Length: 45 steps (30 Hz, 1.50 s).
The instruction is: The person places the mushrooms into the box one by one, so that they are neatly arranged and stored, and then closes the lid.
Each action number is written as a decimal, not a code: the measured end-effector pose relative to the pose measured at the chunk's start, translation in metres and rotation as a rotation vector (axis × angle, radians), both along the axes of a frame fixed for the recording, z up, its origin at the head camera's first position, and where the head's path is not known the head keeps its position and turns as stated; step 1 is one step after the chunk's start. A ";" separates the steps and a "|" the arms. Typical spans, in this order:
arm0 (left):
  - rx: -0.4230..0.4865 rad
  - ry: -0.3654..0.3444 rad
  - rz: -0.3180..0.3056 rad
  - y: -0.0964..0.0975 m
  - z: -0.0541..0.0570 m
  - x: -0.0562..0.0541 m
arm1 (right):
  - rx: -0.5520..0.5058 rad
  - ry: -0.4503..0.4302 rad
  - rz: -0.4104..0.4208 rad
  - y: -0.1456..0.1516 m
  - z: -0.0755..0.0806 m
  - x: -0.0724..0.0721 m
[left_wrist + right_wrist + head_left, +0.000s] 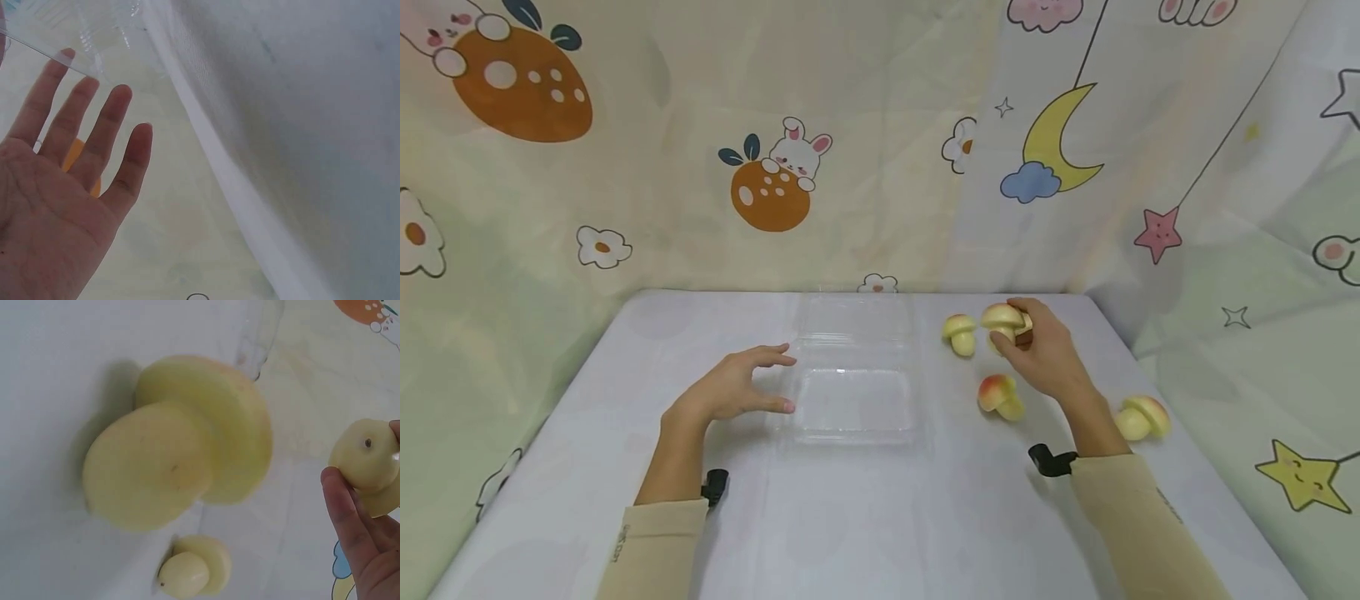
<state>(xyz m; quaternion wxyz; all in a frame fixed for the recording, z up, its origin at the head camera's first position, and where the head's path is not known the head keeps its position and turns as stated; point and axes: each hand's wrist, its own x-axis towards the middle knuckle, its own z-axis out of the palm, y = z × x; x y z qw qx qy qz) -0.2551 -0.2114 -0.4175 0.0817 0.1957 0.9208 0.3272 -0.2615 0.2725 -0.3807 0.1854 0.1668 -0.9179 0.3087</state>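
Note:
My right hand pinches a pale yellow toy mushroom between thumb and fingers at the back right of the table. In the right wrist view, the held mushroom shows a small dark spot on its stem end. To its left lies another mushroom; nearer me lies one with a reddish cap. My left hand has thumb and fingers spread apart at the left edge of a clear plastic box. In the left wrist view, fingertips overlap the box's transparent edge.
A further mushroom lies by my right forearm, near the table's right edge. The box's lid is folded back toward the far edge of the white-covered table. Printed cloth hangs behind and at both sides.

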 end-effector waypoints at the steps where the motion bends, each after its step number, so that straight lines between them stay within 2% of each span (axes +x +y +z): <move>1: 0.003 -0.003 0.002 -0.001 0.000 0.000 | -0.012 -0.003 0.010 -0.003 0.001 -0.001; 5: 0.006 -0.011 0.005 -0.001 0.001 0.000 | -0.052 -0.029 0.042 -0.012 0.004 -0.006; 10: 0.015 -0.013 -0.007 0.001 0.001 -0.002 | -0.102 -0.071 0.038 -0.017 0.004 -0.009; 22: 0.034 -0.051 0.016 0.001 0.000 0.000 | -0.304 -0.165 0.116 -0.034 -0.008 -0.014; 31: 0.037 -0.043 0.010 -0.001 -0.001 -0.001 | -0.331 -0.221 0.117 -0.062 -0.006 -0.015; 38: 0.050 -0.047 0.013 0.000 -0.003 0.000 | -0.298 -0.212 0.126 -0.078 -0.006 -0.017; 45: 0.044 -0.049 0.009 0.002 0.000 0.000 | -0.335 -0.210 0.178 -0.086 -0.008 -0.020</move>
